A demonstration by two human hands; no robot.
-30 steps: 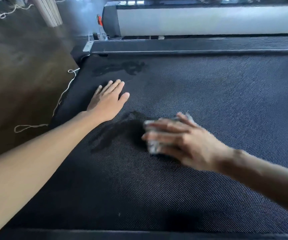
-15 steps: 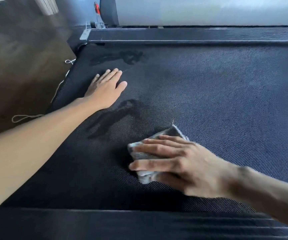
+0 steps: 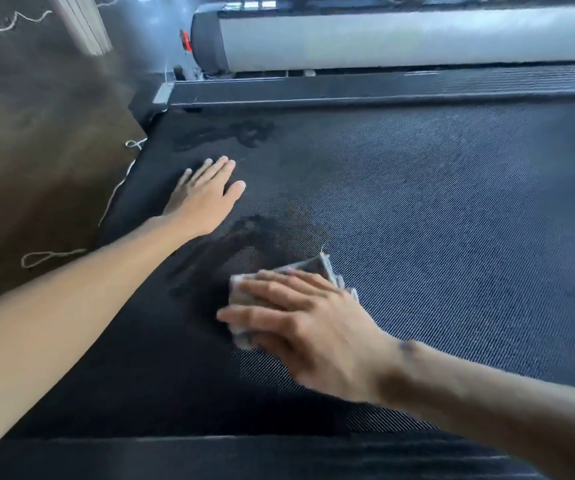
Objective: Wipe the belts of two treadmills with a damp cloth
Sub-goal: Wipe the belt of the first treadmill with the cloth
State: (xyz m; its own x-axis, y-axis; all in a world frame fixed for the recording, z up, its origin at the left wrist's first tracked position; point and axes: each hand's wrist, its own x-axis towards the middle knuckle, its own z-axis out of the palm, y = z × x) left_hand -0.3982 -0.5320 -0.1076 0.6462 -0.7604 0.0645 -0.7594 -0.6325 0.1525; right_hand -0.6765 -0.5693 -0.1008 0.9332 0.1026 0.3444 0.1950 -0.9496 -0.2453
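Note:
A black textured treadmill belt (image 3: 435, 209) fills most of the view. My right hand (image 3: 300, 327) presses a folded grey cloth (image 3: 317, 268) flat against the belt, fingers straight and spread over it; most of the cloth is hidden under the hand. My left hand (image 3: 206, 195) rests palm down on the belt near its left edge, fingers straight. A dark wet streak (image 3: 230, 247) lies between the two hands, and a second wet patch (image 3: 237, 133) sits farther up the belt.
A black side rail (image 3: 348, 90) borders the belt's far side, with a grey and white motor housing (image 3: 383, 39) beyond it. Brown floor (image 3: 37, 133) lies to the left with a thin white cord (image 3: 54, 256) on it. Another dark rail (image 3: 210, 455) runs along the near edge.
My right hand slid the cloth toward me from the wet streak over the last second. My left hand stayed flat in the same spot on the belt.

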